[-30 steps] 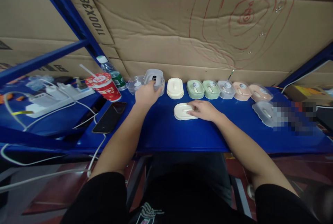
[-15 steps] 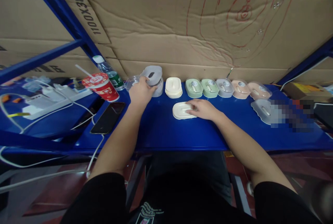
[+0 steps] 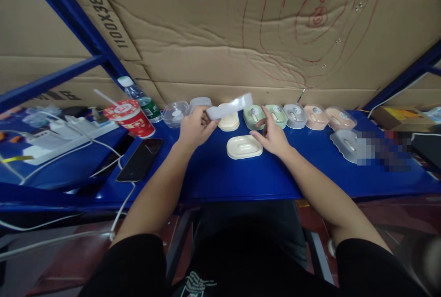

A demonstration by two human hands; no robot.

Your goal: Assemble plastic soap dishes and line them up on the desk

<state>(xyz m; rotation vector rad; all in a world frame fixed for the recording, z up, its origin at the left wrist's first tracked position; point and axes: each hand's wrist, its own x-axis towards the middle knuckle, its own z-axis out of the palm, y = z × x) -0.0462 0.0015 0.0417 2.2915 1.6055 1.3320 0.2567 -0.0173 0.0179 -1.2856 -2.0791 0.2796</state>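
My left hand (image 3: 196,127) grips a pale grey plastic piece (image 3: 229,106) by its left end. Seen nearly edge-on, the piece is tilted in the air above a stack of cream lids (image 3: 228,123). To its right, my right hand (image 3: 273,137) is open with thumb and fingers apart, holding nothing. Just left of that thumb, a cream plastic lid (image 3: 244,146) with a raised oval in its middle lies on the blue table. Behind my left hand stand more grey pieces (image 3: 200,103) and some clear covers (image 3: 175,114).
A row along the back holds two green boxes (image 3: 254,117), a grey box (image 3: 295,116) and two pink boxes (image 3: 316,117). A clear cover (image 3: 344,144) lies at right. On the left are a red cup (image 3: 132,120), a water bottle (image 3: 143,99), a phone (image 3: 139,160) and a power strip (image 3: 69,138).
My left hand has brought the grey piece rightward off the grey stack and tilted it. My right hand has let go of the cream lid and moved slightly up and right.
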